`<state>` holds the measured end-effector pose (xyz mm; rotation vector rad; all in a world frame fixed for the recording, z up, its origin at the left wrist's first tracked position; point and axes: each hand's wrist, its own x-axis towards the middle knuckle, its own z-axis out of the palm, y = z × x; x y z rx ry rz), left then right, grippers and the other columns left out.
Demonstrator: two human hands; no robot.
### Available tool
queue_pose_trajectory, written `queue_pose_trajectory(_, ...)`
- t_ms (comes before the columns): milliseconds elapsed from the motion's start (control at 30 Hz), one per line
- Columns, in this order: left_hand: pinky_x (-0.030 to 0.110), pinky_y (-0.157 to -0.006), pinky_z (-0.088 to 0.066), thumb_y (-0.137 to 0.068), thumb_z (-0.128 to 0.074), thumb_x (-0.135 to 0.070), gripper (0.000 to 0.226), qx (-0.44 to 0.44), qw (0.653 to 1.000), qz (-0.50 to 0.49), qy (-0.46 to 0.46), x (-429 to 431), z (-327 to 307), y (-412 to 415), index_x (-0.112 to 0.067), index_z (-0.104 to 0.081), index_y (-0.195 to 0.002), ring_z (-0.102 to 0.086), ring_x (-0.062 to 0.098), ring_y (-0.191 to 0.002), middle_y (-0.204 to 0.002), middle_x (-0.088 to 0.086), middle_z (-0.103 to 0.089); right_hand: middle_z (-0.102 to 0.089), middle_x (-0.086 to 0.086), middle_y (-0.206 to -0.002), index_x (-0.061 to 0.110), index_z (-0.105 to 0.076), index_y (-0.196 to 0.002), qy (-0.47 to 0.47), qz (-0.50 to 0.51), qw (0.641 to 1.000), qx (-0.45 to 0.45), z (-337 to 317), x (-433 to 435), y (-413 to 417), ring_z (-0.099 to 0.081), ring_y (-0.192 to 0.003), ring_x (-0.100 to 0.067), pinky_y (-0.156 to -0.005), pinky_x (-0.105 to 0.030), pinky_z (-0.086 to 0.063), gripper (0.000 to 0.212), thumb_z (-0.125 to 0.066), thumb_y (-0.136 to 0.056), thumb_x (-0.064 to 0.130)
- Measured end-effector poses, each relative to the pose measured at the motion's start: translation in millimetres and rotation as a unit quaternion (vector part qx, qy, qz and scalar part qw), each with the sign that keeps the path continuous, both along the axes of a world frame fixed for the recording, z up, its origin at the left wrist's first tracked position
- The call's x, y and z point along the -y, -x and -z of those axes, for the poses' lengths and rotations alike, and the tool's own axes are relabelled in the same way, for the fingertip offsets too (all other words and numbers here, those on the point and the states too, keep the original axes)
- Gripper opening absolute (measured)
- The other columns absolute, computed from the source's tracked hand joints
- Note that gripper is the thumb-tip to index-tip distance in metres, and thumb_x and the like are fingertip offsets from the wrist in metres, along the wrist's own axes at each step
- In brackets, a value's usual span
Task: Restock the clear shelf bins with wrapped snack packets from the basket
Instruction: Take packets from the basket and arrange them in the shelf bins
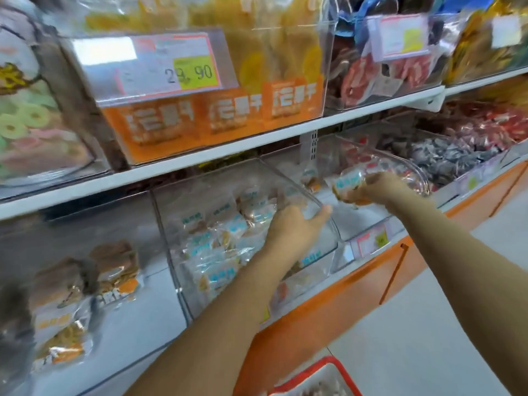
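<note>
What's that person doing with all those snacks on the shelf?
A person is filling the shelf bins with wrapped snacks. Their left hand grips the rim of a clear bin that already has lots of blue-and-white snack packets inside. Their right hand holds a bunch of packets over the neighbouring bin, which looks nearly empty. A red basket sits below, at the picture's bottom edge.

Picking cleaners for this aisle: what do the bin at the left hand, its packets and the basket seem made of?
Bin: clear, glossy rigid plastic, perhaps acrylic; contents show through. Packets: thin shiny film, crinkled with glints. Basket: red rim, probably plastic; mostly cropped.
</note>
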<state>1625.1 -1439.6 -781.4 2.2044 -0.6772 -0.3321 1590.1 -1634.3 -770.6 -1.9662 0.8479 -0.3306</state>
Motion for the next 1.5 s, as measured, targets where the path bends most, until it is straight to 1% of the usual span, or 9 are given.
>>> queue_pose_trajectory(133, 0.032, -0.095, -0.041, -0.087, -0.051, -0.063, 0.081, -0.05, 0.998, -0.03, -0.008, 23.3, 4.2, -14.5, -0.002, -0.041, -0.14, -0.049, 0.029, -0.124, -0.14, 0.015, -0.049, -0.064, -0.016, -0.11, -0.005, -0.06, -0.116, 0.025, -0.023, 0.998, -0.058, 19.7, 35.7, -48.6, -0.061, -0.087, -0.024, -0.079, -0.03, -0.053, 0.049, -0.081, -0.073, 0.008)
queue_pose_trajectory(433, 0.03, -0.051, -0.029, -0.089, -0.059, -0.05, 0.054, -0.05, 0.998, -0.049, -0.006, 36.2, 10.5, -25.3, 0.002, -0.056, -0.075, -0.056, 0.037, -0.097, -0.083, 0.025, -0.056, -0.063, -0.011, -0.123, 0.001, -0.055, -0.124, 0.007, -0.192, 0.974, -0.118, 50.2, 81.5, -134.9, -0.061, -0.109, -0.028, -0.096, -0.033, -0.048, 0.058, -0.081, -0.075, 0.018)
queue_pose_trajectory(567, 0.029, -0.054, -0.035, -0.087, -0.058, -0.053, 0.071, -0.054, 0.998, -0.041, -0.007, 39.4, 13.0, -28.1, 0.015, -0.053, -0.106, -0.055, 0.035, -0.099, -0.115, 0.03, -0.054, -0.065, -0.015, -0.113, 0.003, -0.056, -0.117, 0.091, -0.247, 0.953, -0.152, 77.0, 102.1, -168.6, -0.061, -0.107, -0.03, -0.098, -0.042, -0.049, 0.047, -0.075, -0.073, 0.007)
queue_pose_trajectory(733, 0.025, -0.058, -0.037, -0.09, -0.056, -0.051, 0.045, -0.072, 0.996, -0.055, -0.01, 40.6, 10.1, -23.2, -0.007, -0.064, -0.088, -0.061, 0.028, -0.086, -0.106, 0.009, -0.059, -0.053, -0.014, -0.075, 0.003, -0.051, -0.077, 0.204, -0.264, 0.91, -0.245, 55.8, 66.3, -152.5, -0.043, -0.062, -0.019, -0.057, -0.024, -0.04, 0.01, -0.05, -0.086, -0.002)
queue_pose_trajectory(800, 0.026, -0.056, -0.032, -0.089, -0.056, -0.053, 0.041, -0.072, 0.995, -0.067, -0.012, 38.9, 6.4, -18.3, -0.019, -0.048, -0.068, -0.05, 0.019, -0.066, -0.067, -0.006, -0.036, -0.039, -0.007, -0.063, 0.008, -0.042, -0.065, 0.25, -0.275, 0.884, -0.284, 51.0, 53.9, -145.8, -0.03, -0.053, -0.016, -0.048, -0.024, -0.026, 0.028, -0.043, -0.091, -0.002)
queue_pose_trajectory(933, 0.03, -0.057, -0.031, -0.088, -0.058, -0.053, 0.048, -0.042, 0.993, -0.114, 0.013, 36.5, 4.6, -3.5, -0.013, -0.05, -0.064, -0.04, 0.016, -0.058, -0.06, -0.001, -0.035, -0.059, -0.018, -0.111, -0.005, -0.057, -0.117, 0.329, -0.286, 0.852, -0.29, 33.2, 37.7, -129.3, -0.056, -0.085, -0.024, -0.077, -0.029, -0.048, 0.028, -0.04, -0.101, 0.01)
queue_pose_trajectory(1100, 0.025, -0.094, -0.048, -0.096, -0.051, -0.022, 0.038, 0.02, 0.989, -0.128, 0.077, 21.4, 8.2, 38.5, -0.013, -0.055, -0.133, -0.057, 0.01, -0.102, -0.121, 0.0, -0.062, -0.049, -0.015, -0.137, -0.002, -0.048, -0.135, 0.296, -0.239, 0.9, -0.214, 8.6, 35.4, -85.5, -0.044, -0.13, -0.034, -0.107, -0.036, -0.036, 0.041, -0.041, -0.103, 0.023)
queue_pose_trajectory(1333, 0.018, -0.056, -0.034, -0.096, -0.054, -0.022, 0.023, 0.118, 0.97, -0.15, 0.154, -46.1, 32.3, 135.7, -0.01, -0.059, -0.077, -0.042, 0.006, -0.059, -0.064, -0.004, -0.05, -0.046, -0.02, -0.06, 0.0, -0.049, -0.062, 0.296, -0.173, 0.936, 0.081, 3.1, -18.0, 27.0, -0.045, -0.062, -0.029, -0.055, -0.032, -0.03, 0.044, -0.06, -0.091, 0.031)
queue_pose_trajectory(1500, 0.028, -0.054, -0.034, -0.097, -0.051, -0.025, 0.039, 0.024, 0.984, -0.166, -0.061, -107.0, 102.5, 180.9, -0.012, -0.049, -0.06, -0.041, 0.013, -0.052, -0.056, 0.003, -0.047, -0.032, -0.001, -0.052, 0.015, -0.032, -0.053, 0.236, -0.373, 0.897, -0.012, 53.5, -100.2, 117.0, -0.03, -0.048, -0.014, -0.049, -0.029, -0.024, 0.051, -0.062, -0.091, 0.031)
